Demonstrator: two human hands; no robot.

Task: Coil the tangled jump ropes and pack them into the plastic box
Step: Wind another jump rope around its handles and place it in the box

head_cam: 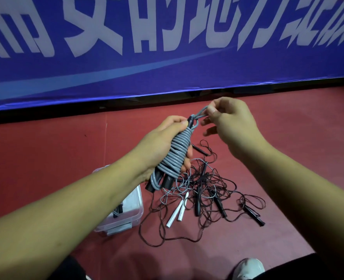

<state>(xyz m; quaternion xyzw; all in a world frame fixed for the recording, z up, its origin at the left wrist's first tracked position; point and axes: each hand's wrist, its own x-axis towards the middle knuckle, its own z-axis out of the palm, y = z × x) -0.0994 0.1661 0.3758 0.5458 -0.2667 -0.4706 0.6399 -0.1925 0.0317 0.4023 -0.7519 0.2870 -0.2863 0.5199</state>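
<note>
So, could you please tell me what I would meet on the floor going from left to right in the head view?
box → white handles → black handles in the tangle → last black handle

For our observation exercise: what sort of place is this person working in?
Probably a sports hall or gym: a red sports floor, a blue printed banner along its edge, and tangled jump ropes heaped on it.

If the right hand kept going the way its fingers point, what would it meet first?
Probably the black handle tip poking out of the grey coiled rope, held in the left hand. The right hand pinches a grey loop that leads straight to it; depth is uncertain from one view.
</note>
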